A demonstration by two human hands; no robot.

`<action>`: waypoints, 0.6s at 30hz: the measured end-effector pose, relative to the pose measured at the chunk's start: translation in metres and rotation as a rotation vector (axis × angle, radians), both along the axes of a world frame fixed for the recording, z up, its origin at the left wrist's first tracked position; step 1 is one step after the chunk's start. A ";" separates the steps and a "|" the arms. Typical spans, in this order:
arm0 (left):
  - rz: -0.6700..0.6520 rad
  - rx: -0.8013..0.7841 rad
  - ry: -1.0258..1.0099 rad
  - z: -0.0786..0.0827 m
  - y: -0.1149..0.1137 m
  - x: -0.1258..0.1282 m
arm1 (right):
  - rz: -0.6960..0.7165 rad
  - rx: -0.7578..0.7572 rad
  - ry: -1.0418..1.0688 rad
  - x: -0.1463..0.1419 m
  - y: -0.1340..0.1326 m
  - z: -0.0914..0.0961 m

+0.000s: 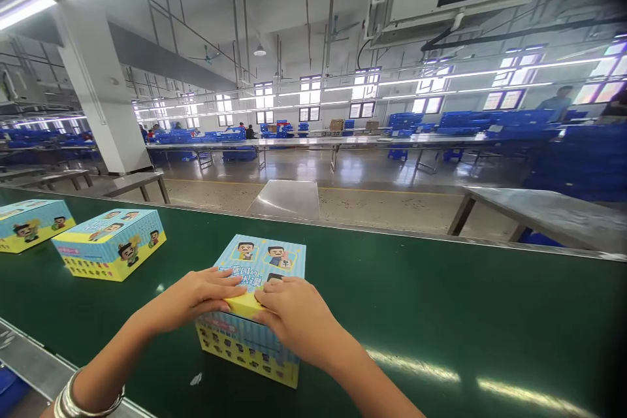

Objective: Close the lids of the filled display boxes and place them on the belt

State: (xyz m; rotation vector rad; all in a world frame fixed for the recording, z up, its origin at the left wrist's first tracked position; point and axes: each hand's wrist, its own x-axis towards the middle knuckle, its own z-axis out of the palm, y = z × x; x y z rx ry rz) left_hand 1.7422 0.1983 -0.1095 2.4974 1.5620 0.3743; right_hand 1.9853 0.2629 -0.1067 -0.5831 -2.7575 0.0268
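A blue and yellow printed carton with cartoon figures stands on the green conveyor belt in front of me. My left hand lies on the near edge of its lid, fingers pressed flat and together. My right hand rests beside it on the same edge, fingers curled onto the lid's yellow front flap. Both hands press on the carton's top near corner. A metal bangle sits on my left wrist.
Two more printed cartons stand on the belt to the left. Steel tables lie beyond the belt. Long benches with blue crates fill the hall, with people far off. A white pillar rises at left.
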 end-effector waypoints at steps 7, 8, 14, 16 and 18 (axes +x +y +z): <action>0.088 0.159 0.130 -0.022 -0.019 -0.015 | 0.043 -0.008 0.206 -0.005 -0.015 -0.036; 0.088 0.192 0.140 -0.027 -0.020 -0.019 | 0.043 -0.008 0.211 -0.007 -0.017 -0.039; 0.119 0.418 0.236 -0.053 -0.028 -0.074 | 0.060 0.151 0.203 -0.050 -0.025 -0.042; 0.116 0.503 0.251 -0.060 -0.032 -0.095 | 0.064 0.271 0.208 -0.073 -0.027 -0.044; 0.121 0.566 0.266 -0.063 -0.036 -0.109 | 0.036 0.377 0.244 -0.093 -0.029 -0.049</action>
